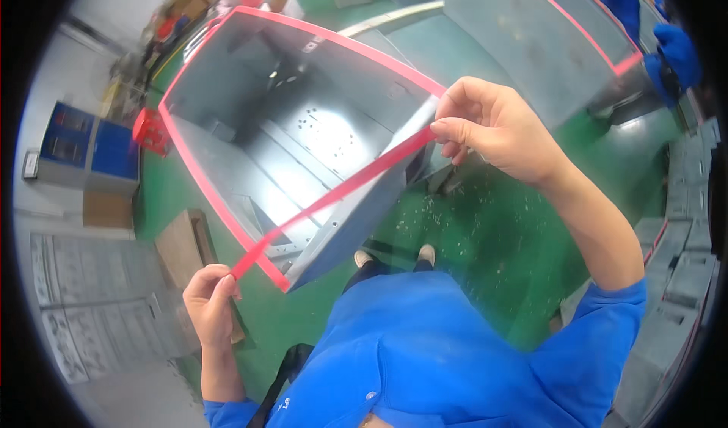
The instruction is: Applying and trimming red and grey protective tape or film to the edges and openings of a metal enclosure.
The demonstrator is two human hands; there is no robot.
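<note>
A thin pink-red strip, which looks like tape (349, 188), stretches taut and slanting between my hands. My left hand (211, 307) pinches its lower end between thumb and fingers, just outside the near left corner of a grey metal cabinet shell (216, 75). At the shell's right corner, my right hand (497, 128) is closed on the other end with thumb and forefinger. Pink strips line the shell's far, left and right rims. Along the near side the strip runs above the bare metal edge; whether it touches there I cannot tell. Inside, the shell has ribs and a cluster of holes.
Another pink-edged metal shell (523, 41) stands at the upper right, with a person in blue (675, 56) beside it. A red crate (154, 131) and a brown board (182, 246) are on the left. Grey metal parts (106, 284) are stacked at left, more metal parts (686, 276) at right.
</note>
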